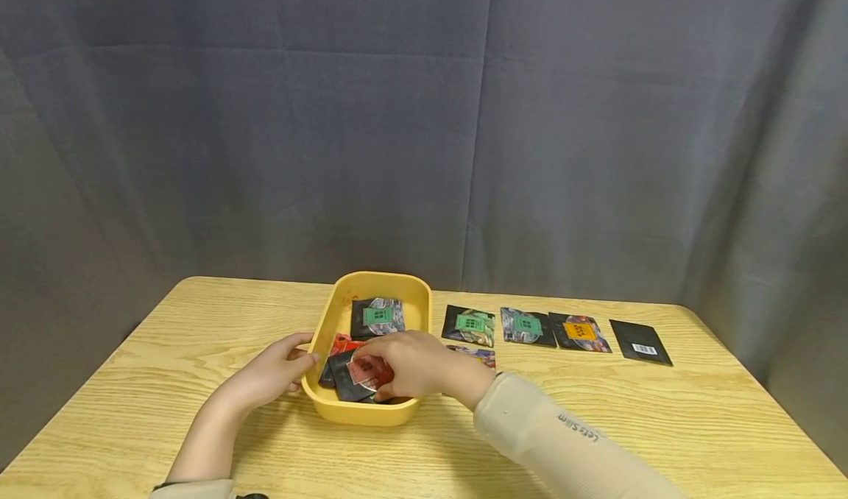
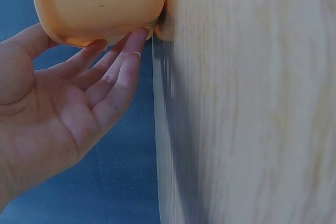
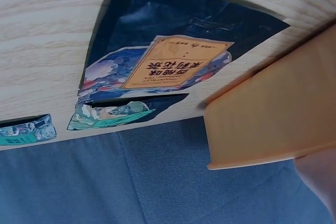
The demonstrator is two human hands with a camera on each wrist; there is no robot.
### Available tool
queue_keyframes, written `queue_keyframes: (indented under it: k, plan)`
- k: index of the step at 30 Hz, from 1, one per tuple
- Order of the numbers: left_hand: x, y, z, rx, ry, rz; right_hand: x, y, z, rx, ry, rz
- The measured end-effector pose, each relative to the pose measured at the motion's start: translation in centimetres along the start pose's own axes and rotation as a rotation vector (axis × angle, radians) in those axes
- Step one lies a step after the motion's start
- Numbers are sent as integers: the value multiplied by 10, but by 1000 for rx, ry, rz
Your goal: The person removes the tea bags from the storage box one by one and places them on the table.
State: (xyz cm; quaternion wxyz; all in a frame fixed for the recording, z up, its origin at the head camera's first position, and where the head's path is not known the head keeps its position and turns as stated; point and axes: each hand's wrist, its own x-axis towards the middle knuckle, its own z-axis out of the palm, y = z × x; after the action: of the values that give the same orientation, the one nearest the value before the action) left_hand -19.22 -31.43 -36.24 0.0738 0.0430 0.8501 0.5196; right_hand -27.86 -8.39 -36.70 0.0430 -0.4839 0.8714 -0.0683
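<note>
Head view: the red-label packet [image 1: 361, 370] lies inside the bin [image 1: 361, 414], pinched by the right hand's [image 1: 414, 363] grip. The left hand's [image 1: 271, 370] grip pinches the bin's wall, presumably for steadiness. Loose packets [image 1: 473, 325] lie rightward on the table [image 1: 596, 425].

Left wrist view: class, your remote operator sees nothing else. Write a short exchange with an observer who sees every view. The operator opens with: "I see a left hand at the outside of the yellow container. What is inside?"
Observer: A green-labelled packet lies toward the far end of the yellow container.
Operator: And where is the right hand?
Observer: Its fingers are inside the container, at a red-labelled packet; whether they grip it, I can't tell.
Operator: Does anything lie on the table outside the container?
Observer: Yes. Farthest right in the head view lies a packet with a barcode.
</note>
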Motion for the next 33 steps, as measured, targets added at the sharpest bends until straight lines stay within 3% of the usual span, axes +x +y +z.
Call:
queue_keyframes:
  k: [12, 19, 25, 33]
  plan:
    - [-1, 2, 1, 16, 6, -12, -4, -1, 1, 2, 23, -12]
    - [0, 0, 0, -7, -2, 1, -8, 1, 0, 55, 56, 14]
    - [2, 0, 1, -2, -1, 5, -10, 1, 1, 48, 149, 17]
    - [2, 0, 1, -1, 1, -1, -14, -5, 1, -96, 354, -73]
